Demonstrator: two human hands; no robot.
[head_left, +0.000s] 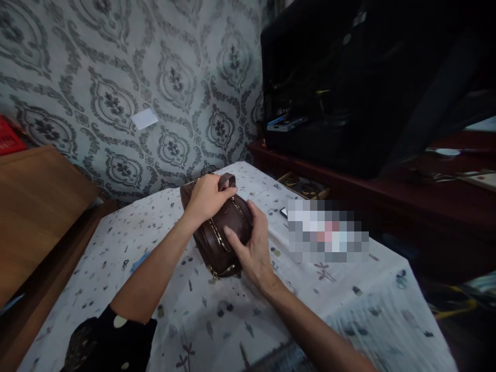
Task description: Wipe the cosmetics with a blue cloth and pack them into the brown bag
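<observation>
A dark brown leather bag [207, 243] with gold zippers and a short loop handle [227, 181] lies on the patterned white tablecloth [232, 333]. Over its far left end rests my left hand [207, 196], fingers curled down out of sight and thumb beside the handle. My right hand [256, 248] clasps the bag's right side, with the thumb on top and the fingers along the far edge. Gold zipper pulls [214, 273] hang at the bag's near end.
A blurred-out patch [329, 232] covers something right of the bag, beside a phone-like corner [284, 212]. Behind it is an open box [306, 188]. A large dark screen-like panel [349, 88] rises at right. A wooden board [42, 201] leans at left, before the patterned wall [174, 77].
</observation>
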